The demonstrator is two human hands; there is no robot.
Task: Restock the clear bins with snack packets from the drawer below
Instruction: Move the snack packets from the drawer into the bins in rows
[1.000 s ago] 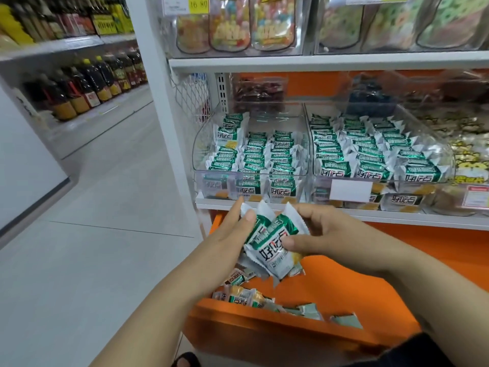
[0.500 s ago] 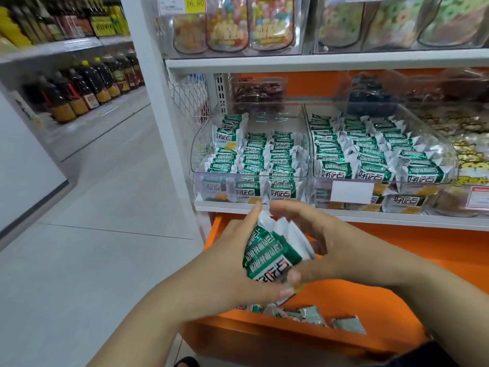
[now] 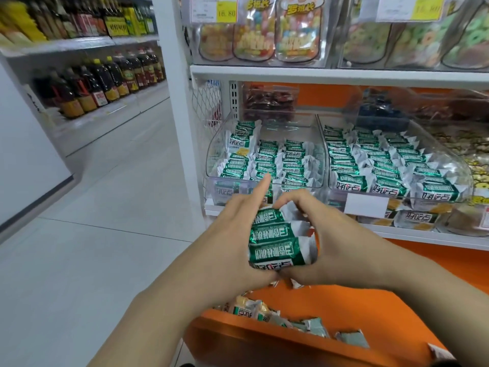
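A stack of green-and-silver snack packets [image 3: 277,238] is held between both hands, just below the shelf edge. My left hand [image 3: 238,239] grips the stack's left side, with its index finger pointing up toward the bin. My right hand [image 3: 333,245] curls round the right side, thumb under the stack. Straight ahead stands the left clear bin [image 3: 211,160], partly filled with rows of the same packets. Beside it, the right clear bin [image 3: 460,178] is packed fuller. Below, the open orange drawer [image 3: 264,340] holds several loose packets [image 3: 254,311].
A white shelf board [image 3: 317,74] above carries bags of candy [image 3: 296,30]. Darker snack bins sit behind the two clear ones. A white upright post [image 3: 177,128] borders the shelf on the left. Bottles [image 3: 103,80] line shelves across the tiled aisle [image 3: 92,247].
The loose handful has been squared into a neat stack between both hands and lifted higher, closer to the left bin. My left index finger now points up.
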